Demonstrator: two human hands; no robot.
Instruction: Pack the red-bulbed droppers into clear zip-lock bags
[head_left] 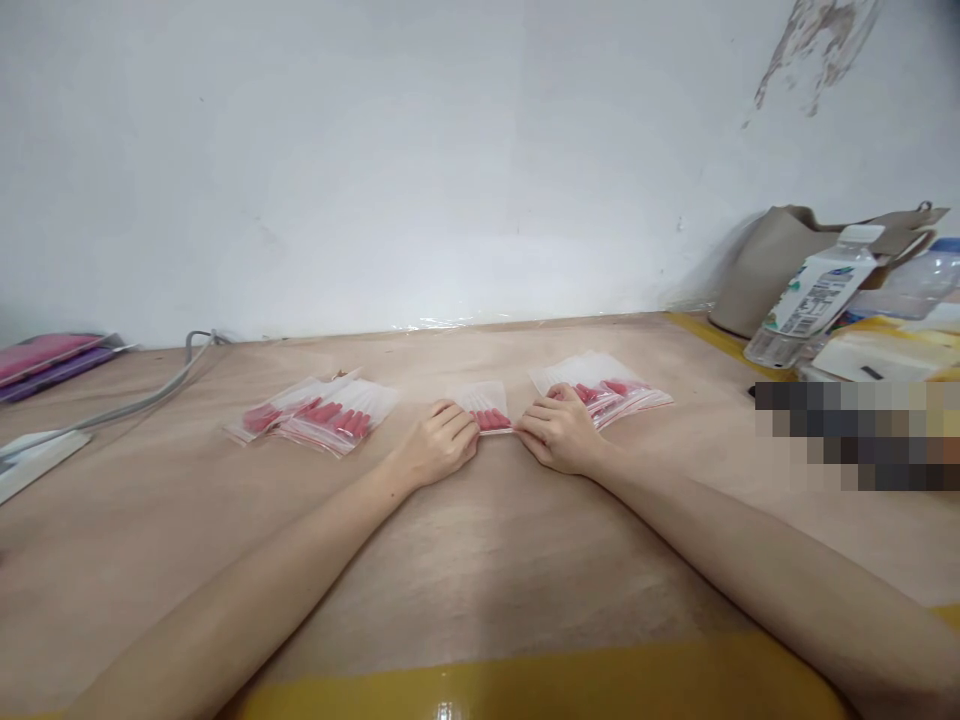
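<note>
Between my hands a small clear zip bag [484, 398] lies on the table, with several red, stubby pieces in a row near its close edge. My left hand [441, 442] has its fingers closed on the bag's left corner. At the right corner, my right hand [559, 432] pinches the same edge. To the left is a spread pile of similar zip bags [322, 412] with red pieces inside. Another pile of filled zip bags [611, 385] sits just behind and right of my right hand, which partly covers it.
A plastic bottle [814, 295] leans before a grey-brown bag [757, 265] at the back right, with packets [885, 355] beside it. At the left are a grey cable [161, 395], a white strip [37, 465] and pink and purple pouches [56, 362]. A wall closes the back.
</note>
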